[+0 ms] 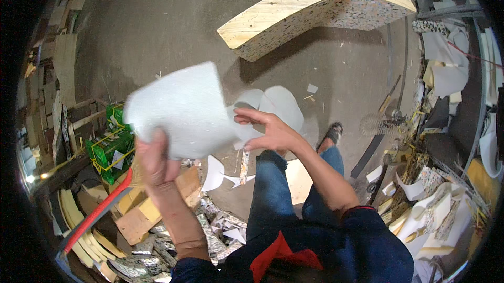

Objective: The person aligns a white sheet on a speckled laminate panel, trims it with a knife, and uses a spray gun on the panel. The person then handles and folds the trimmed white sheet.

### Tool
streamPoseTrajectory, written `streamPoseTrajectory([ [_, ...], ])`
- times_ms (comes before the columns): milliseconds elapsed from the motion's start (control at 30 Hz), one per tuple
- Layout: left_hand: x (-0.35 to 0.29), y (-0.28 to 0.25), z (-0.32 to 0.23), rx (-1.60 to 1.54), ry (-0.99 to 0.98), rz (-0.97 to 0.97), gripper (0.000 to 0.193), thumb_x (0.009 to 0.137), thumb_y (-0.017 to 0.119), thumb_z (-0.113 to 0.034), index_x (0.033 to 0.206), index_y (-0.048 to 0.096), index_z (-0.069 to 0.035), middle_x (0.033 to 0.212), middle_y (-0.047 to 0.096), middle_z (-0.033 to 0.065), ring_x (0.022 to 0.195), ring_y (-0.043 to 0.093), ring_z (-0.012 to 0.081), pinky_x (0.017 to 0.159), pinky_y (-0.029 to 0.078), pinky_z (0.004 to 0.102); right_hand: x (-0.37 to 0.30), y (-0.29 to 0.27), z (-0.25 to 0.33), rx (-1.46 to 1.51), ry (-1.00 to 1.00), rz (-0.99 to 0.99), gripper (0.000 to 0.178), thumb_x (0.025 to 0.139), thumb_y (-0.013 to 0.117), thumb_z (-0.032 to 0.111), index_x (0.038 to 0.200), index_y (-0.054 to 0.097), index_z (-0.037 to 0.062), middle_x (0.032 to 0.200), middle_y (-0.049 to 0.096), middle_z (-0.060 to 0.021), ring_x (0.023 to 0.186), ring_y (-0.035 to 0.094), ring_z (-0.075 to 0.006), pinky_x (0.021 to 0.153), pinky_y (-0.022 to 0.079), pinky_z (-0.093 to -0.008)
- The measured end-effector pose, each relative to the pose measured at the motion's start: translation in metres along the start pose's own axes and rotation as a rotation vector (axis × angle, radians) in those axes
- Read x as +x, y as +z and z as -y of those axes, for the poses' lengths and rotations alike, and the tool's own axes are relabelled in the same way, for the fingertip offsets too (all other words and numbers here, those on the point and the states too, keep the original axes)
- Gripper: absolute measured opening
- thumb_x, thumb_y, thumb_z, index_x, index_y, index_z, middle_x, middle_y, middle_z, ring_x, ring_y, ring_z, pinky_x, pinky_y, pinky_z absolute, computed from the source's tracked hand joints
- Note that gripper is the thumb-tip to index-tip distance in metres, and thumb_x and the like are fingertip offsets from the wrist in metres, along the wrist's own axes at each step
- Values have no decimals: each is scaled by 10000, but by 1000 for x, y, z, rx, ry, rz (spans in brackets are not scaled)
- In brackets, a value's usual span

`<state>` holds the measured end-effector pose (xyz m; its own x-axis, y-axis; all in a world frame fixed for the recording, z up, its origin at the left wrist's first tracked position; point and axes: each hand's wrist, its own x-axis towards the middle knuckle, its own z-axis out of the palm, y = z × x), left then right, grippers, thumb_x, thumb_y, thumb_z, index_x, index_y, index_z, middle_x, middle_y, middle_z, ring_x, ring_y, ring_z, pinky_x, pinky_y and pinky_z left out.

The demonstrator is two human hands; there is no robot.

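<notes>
My left hand (pixel 153 159) grips a white, slightly blurred foam sheet (pixel 181 107) at its lower left edge, thumb on top, the sheet raised in front of me. Close to the sheet's right edge is my right hand (pixel 270 130), thumb and fingers apart, nothing seen between them. Behind that hand shows a curled pale sheet (pixel 283 105); whether it lies on the floor or hangs from the held sheet I cannot tell. On the floor beyond stands a long angled piece (pixel 294 7) with a pale wooden face and a side of speckled multicoloured foam.
Green boxes tied with yellow strap (pixel 111 154) stand at the left, by a red-covered bar (pixel 100 212). Speckled foam scraps (pixel 147 257) and wooden boards (pixel 152 207) lie at lower left. White offcuts (pixel 441 215) heap up at the right, near a dark strip (pixel 366 157).
</notes>
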<state>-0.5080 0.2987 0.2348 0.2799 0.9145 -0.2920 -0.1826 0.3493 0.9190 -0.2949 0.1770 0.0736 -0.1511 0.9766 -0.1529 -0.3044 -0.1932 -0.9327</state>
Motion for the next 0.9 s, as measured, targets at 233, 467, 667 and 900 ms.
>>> streamPoseTrajectory([
  [233, 166, -39, -99, 184, 253, -78, 317, 945, 654, -123, 1199, 602, 59, 1170, 669, 170, 1058, 663, 256, 915, 553, 401, 102, 19, -56, -207, 328, 243, 549, 764, 822, 268, 1213, 628, 18, 1055, 706, -100, 927, 646, -202, 834, 505, -346],
  [467, 412, -67, -104, 319, -13, -115, 347, 877, 749, -133, 1175, 645, 13, 1170, 685, 140, 1054, 666, 250, 892, 566, 386, 189, -31, -43, -244, 323, 339, 497, 765, 815, 317, 1135, 678, 14, 987, 724, -118, 913, 659, -209, 821, 508, -337],
  [667, 554, -73, -53, 409, -191, 159, 510, 915, 703, -197, 1345, 541, 24, 1300, 631, 133, 1151, 635, 263, 913, 556, 371, 239, -39, -59, 24, 563, 349, 563, 826, 754, 453, 1104, 681, -32, 962, 717, -135, 906, 657, -239, 820, 511, -336],
  [900, 653, -48, -22, 77, -179, 580, 448, 989, 543, -116, 1395, 446, 46, 1330, 567, 230, 1218, 580, 323, 1048, 465, 477, 334, -2, -12, 328, 606, -9, 672, 884, 727, 421, 1364, 531, -6, 1266, 633, -65, 1149, 563, -172, 1023, 427, -314],
])
